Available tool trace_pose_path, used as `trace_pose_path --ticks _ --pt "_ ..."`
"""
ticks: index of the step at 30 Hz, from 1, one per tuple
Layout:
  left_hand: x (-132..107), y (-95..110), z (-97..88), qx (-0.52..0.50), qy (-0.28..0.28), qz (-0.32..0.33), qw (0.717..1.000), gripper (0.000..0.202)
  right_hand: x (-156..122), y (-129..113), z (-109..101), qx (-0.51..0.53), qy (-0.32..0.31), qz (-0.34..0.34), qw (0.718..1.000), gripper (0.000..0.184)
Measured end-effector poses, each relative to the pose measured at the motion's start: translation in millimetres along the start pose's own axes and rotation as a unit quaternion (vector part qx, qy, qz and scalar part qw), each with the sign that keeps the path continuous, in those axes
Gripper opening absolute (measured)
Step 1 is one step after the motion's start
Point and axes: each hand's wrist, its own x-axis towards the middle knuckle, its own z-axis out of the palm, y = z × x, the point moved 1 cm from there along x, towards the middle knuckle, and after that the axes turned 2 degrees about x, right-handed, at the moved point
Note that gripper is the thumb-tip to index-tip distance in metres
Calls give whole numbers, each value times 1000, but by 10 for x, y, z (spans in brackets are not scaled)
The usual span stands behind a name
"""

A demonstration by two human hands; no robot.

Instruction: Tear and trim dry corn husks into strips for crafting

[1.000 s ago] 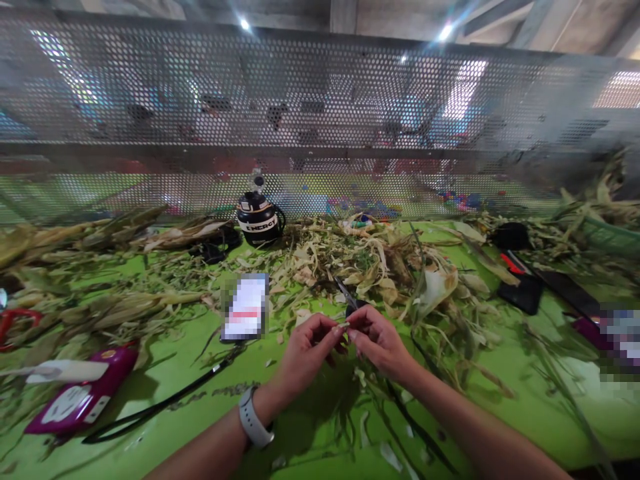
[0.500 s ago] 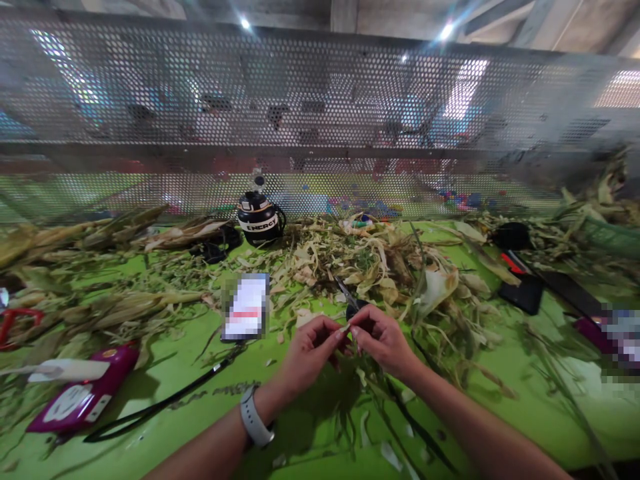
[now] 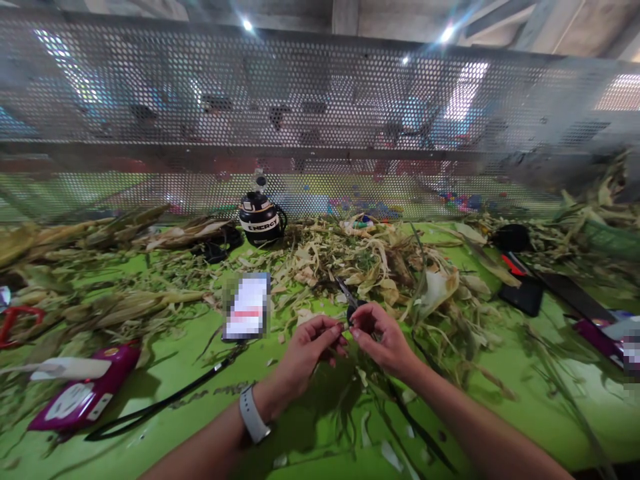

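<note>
A green bench (image 3: 165, 373) lies before you, with a heap of dried husks (image 3: 370, 263) at 12 o'clock. A black jug (image 3: 260, 220) stands behind at 11 o'clock, and a purple device (image 3: 85, 393) lies at 9. Your left hand (image 3: 307, 353) and right hand (image 3: 383, 340) meet at centre, each grip pinching a thin husk strip (image 3: 344, 328). Scissors (image 3: 350, 300) lie just beyond your right hand.

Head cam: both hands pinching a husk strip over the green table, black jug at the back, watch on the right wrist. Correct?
Not quite. The head view shows the watch on the left wrist, not the right. The rest holds: left hand and right hand meet at a thin strip over the green table, with the black jug at the back.
</note>
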Motion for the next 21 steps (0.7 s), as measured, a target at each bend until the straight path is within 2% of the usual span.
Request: trace_pose_path --ticks 5,7,16,21 --pt "-2 18 -11 -68 7 -27 997 21 28 38 -17 -85 -28 -140 986 12" --pt "-6 24 -12 -83 6 -38 996 20 44 63 -20 -104 -28 -174 979 10" --pt "-12 29 2 -95 1 -60 994 20 39 141 18 -168 18 -222 960 6" --pt "-14 0 15 -78 -1 -54 996 24 33 83 22 -240 11 -242 940 11"
